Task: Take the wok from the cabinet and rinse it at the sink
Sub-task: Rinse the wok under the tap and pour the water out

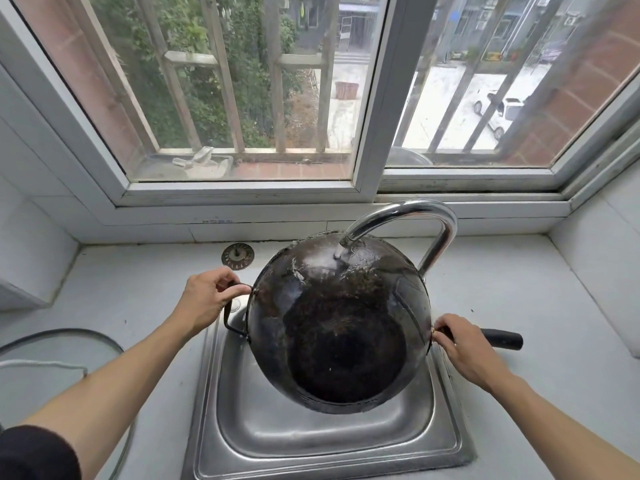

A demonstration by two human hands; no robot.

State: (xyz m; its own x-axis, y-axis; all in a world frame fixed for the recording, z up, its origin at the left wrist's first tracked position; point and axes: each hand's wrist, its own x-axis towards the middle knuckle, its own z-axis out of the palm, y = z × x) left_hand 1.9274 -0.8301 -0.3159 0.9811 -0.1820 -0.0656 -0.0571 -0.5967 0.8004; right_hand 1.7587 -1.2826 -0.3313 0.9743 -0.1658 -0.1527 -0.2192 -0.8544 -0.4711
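A black, sooty wok (341, 327) is held upside down and tilted over the steel sink (311, 441), its rounded underside facing me. Water runs from the curved chrome faucet (415, 216) onto the wok's far upper part. My left hand (207, 297) grips the wire loop handle on the wok's left side. My right hand (465, 348) holds the base of the long black handle (502, 338), which points right over the counter.
A round metal sink strainer (237, 256) lies on the grey counter behind the sink. A glass lid rim and a pale cord (69, 367) sit at the left. The window sill (242, 197) runs close behind the faucet, with tiled walls on both sides.
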